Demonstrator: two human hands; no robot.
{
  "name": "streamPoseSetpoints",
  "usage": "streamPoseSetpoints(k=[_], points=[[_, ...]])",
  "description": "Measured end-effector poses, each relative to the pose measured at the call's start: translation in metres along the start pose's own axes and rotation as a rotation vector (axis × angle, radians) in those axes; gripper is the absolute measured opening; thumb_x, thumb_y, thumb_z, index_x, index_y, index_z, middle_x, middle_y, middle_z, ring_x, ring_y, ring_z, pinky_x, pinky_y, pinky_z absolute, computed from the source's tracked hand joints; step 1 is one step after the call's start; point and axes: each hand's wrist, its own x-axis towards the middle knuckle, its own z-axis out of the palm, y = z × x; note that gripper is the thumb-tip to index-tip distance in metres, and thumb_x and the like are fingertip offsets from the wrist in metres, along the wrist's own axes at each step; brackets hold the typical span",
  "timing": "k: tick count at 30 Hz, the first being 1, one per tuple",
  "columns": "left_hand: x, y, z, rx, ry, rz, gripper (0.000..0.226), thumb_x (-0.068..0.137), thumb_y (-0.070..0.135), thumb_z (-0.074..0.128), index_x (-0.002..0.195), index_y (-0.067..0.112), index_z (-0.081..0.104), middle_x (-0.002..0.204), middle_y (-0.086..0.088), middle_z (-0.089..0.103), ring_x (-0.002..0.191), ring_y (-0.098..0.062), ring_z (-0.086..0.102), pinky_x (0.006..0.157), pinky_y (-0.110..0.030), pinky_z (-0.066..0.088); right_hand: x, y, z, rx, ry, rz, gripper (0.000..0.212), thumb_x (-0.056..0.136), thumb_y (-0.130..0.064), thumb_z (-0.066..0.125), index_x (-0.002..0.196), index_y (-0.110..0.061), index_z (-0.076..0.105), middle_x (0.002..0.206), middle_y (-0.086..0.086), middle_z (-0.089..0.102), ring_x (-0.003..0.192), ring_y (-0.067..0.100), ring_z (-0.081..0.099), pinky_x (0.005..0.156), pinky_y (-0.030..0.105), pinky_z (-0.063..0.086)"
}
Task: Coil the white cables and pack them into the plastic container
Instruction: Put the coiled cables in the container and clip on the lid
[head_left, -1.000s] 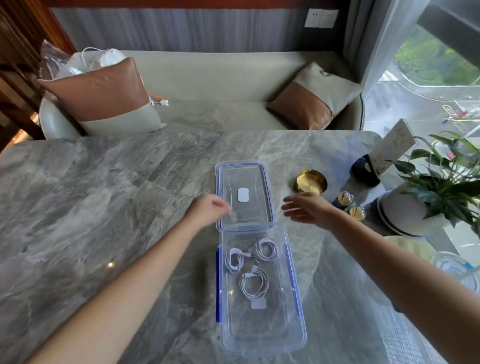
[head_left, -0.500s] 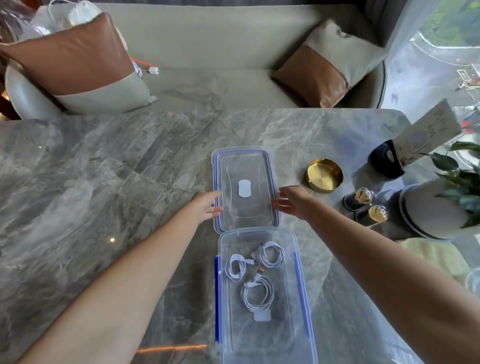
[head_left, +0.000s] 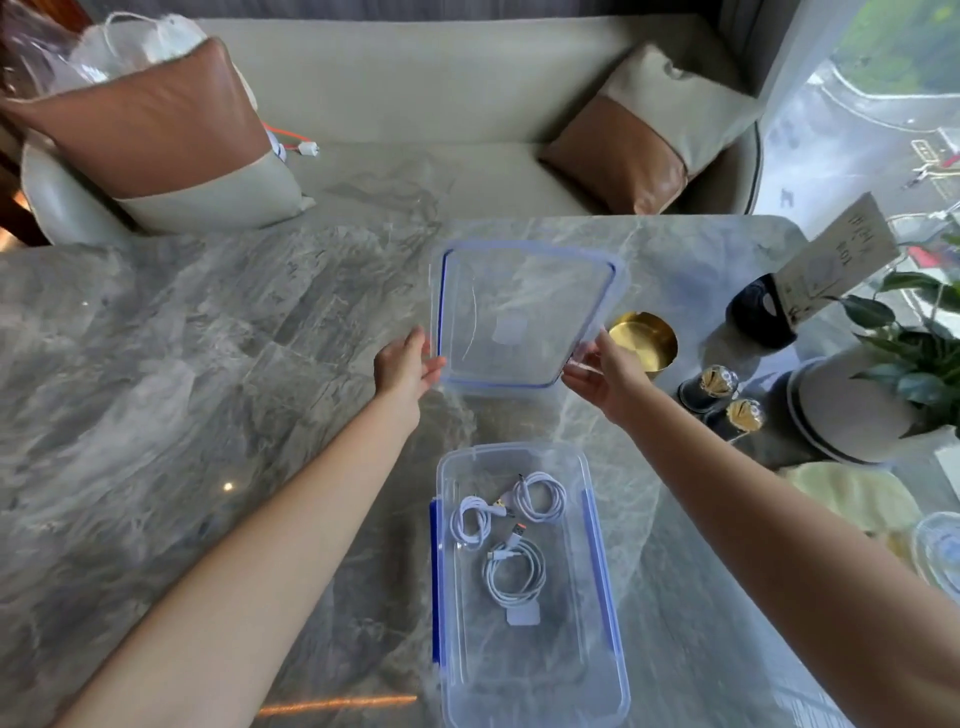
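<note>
Cables (head_left: 514, 571): three white coils, all lying in the container (head_left: 605, 545), mostly in its far half. I see none loose on the table (head_left: 208, 364).
Container: open, at the table's near edge, right of centre. Blue clips run along both long sides.
Left hand (head_left: 408, 366): clamped on the lid's (head_left: 519, 317) left edge, thumb on top, fingers beneath.
Lid: half a second ago it lay flat on the table, butted against the container's far end, with both hands just arriving at its sides. Now it is lifted clear and tilted, held in the air beyond the container and apart from it.
Right hand (head_left: 605, 371): grips the lid's right edge the same way.
Dish (head_left: 644, 340): gold, on the table just behind the right hand, toward the right edge.
Meaning: coiling and packing look done, and the raised lid suggests closing is the step in hand.
Next, likely: bring the lid back over the container, seat it square, then press the clips down.
Risk: a plug end standing proud could catch under the rim.
</note>
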Motion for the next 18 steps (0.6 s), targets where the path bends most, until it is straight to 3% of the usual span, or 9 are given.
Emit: streamPoseSetpoints(k=[2,5,7,9,11,14,16,18], points=[[-0.013,0.002,-0.007,-0.064,-0.027,0.015,0.01,0.092,0.011,0.054,0.081,0.013,0.055,0.077,-0.004,0.059,0.064,-0.012,0.061,0.055,-0.019,0.051,-0.016,0.0,-0.006,0.004,-0.025,-0.037,0.012,0.095,-0.01,0.044,0.096,-0.008,0.056,0.083,0.004,0.057,0.063,0.019,0.062,0.05,0.026,0.056],[-0.035,-0.005,-0.024,-0.135,-0.084,0.041,0.013,0.087,0.001,0.058,0.082,0.013,0.06,0.064,0.003,0.068,0.057,-0.005,0.063,0.051,-0.017,0.051,-0.044,0.005,-0.021,-0.113,-0.118,-0.19,0.012,0.091,-0.009,0.057,0.103,-0.008,0.056,0.087,0.002,0.059,0.063,0.012,0.066,0.058,0.02,0.055],[-0.052,-0.016,-0.035,-0.119,-0.089,0.041,0.014,0.085,-0.002,0.059,0.093,0.009,0.062,0.071,0.0,0.067,0.063,-0.01,0.061,0.059,-0.021,0.051,-0.063,0.016,-0.032,-0.262,-0.161,-0.249,0.028,0.087,-0.009,0.063,0.113,-0.006,0.054,0.1,0.008,0.061,0.081,0.021,0.063,0.076,0.033,0.053],[-0.069,-0.032,-0.043,-0.088,-0.09,0.028,0.028,0.085,-0.003,0.057,0.112,0.005,0.06,0.082,-0.005,0.064,0.07,-0.015,0.058,0.067,-0.026,0.047,-0.083,0.031,-0.041,-0.339,-0.176,-0.252,0.044,0.085,-0.006,0.065,0.126,-0.007,0.049,0.113,0.012,0.058,0.087,0.025,0.062,0.082,0.043,0.053],[-0.088,-0.051,-0.05,-0.054,-0.073,0.042,0.035,0.085,-0.001,0.057,0.12,0.003,0.057,0.095,-0.011,0.066,0.077,-0.018,0.06,0.075,-0.03,0.048,-0.101,0.048,-0.048,-0.423,-0.189,-0.315,0.054,0.083,-0.003,0.066,0.132,-0.009,0.045,0.109,0.012,0.059,0.081,0.022,0.063,0.072,0.034,0.057],[-0.116,-0.079,-0.062,-0.009,-0.039,0.057,0.046,0.085,0.004,0.061,0.13,0.001,0.049,0.12,-0.018,0.061,0.106,-0.029,0.06,0.1,-0.04,0.045,-0.121,0.077,-0.058,-0.611,-0.15,-0.431,0.057,0.082,-0.004,0.067,0.134,-0.011,0.045,0.098,0.001,0.06,0.075,0.016,0.063,0.061,0.023,0.058],[-0.131,-0.098,-0.071,0.06,-0.04,0.116,0.049,0.085,0.0,0.06,0.132,-0.002,0.046,0.123,-0.016,0.059,0.11,-0.027,0.058,0.097,-0.031,0.046,-0.132,0.092,-0.066,-0.756,-0.108,-0.5,0.054,0.082,-0.009,0.069,0.132,-0.011,0.049,0.102,0.005,0.059,0.077,0.019,0.063,0.069,0.032,0.057],[-0.141,-0.113,-0.078,0.114,-0.025,0.166,0.047,0.084,-0.006,0.059,0.13,-0.002,0.047,0.118,-0.013,0.06,0.103,-0.02,0.057,0.081,-0.014,0.049,-0.141,0.105,-0.074,-0.903,-0.08,-0.563,0.051,0.081,-0.013,0.07,0.129,-0.014,0.054,0.104,0.006,0.054,0.081,0.021,0.062,0.077,0.032,0.051]])
